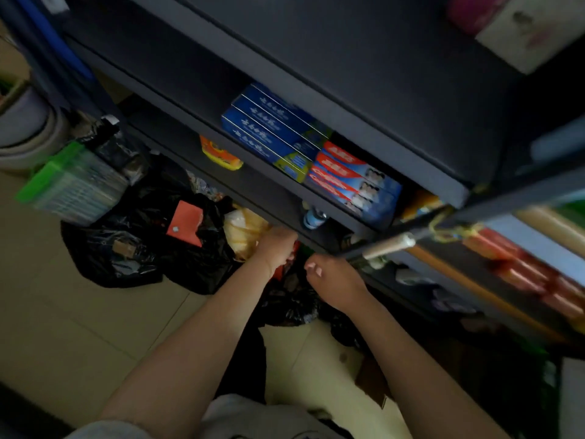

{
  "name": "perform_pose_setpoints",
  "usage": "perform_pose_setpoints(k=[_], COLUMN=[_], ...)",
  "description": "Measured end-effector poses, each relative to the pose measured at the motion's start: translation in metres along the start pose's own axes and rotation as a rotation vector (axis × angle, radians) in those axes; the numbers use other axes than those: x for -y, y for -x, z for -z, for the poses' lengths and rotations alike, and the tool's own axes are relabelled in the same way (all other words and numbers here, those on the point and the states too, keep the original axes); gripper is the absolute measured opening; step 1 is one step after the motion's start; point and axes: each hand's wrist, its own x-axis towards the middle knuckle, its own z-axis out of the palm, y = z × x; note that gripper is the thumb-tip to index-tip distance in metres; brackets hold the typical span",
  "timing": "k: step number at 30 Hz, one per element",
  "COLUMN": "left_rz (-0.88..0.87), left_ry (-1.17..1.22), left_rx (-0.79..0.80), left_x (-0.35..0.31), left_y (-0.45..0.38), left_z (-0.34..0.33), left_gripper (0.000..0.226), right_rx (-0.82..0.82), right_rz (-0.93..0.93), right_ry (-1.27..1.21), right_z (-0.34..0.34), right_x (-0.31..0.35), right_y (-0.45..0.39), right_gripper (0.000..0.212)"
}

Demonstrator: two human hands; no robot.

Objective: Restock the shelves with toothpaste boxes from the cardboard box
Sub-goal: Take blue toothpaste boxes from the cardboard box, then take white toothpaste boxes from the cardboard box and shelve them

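Note:
Blue toothpaste boxes (272,128) lie stacked on the dark middle shelf (262,182), with red and blue toothpaste boxes (354,185) right beside them. Both my hands are low, in front of the shelf below. My left hand (277,245) bends down over a red item (278,274) and a black bag (291,299); its fingers are hidden. My right hand (332,280) hovers just to the right with its fingers curled in, and no object shows in it. A brown cardboard flap (370,378) lies near my right forearm.
Black plastic bags (133,248) with a red card (186,223) sit on the tiled floor at left, beside a green-lidded container (72,182). An orange packet (218,153) and a small bottle (313,217) sit on lower shelves. A metal rod (386,245) sticks out at right.

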Motion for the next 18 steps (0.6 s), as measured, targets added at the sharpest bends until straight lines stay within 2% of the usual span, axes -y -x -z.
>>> perform_pose_setpoints(k=[2, 7, 13, 18], left_rz=[-0.068, -0.228, -0.295, -0.369], left_ry=[-0.062, -0.226, -0.264, -0.343], left_rx=[0.015, -0.027, 0.125, 0.241], left_x=[0.019, 0.061, 0.08, 0.063], left_y=[0.025, 0.117, 0.211, 0.244], left_z=[-0.03, -0.119, -0.241, -0.321], left_gripper=[0.025, 0.016, 0.014, 0.015], right_rx=[-0.053, -0.189, -0.426, -0.605], right_rz=[0.007, -0.019, -0.11, -0.175], right_ry=[-0.052, -0.192, -0.303, -0.275], right_z=[0.0, 0.009, 0.049, 0.092], right_x=[-0.027, -0.104, -0.186, -0.236], right_y=[0.041, 0.161, 0.291, 0.338], right_gripper=[0.019, 0.016, 0.017, 0.016])
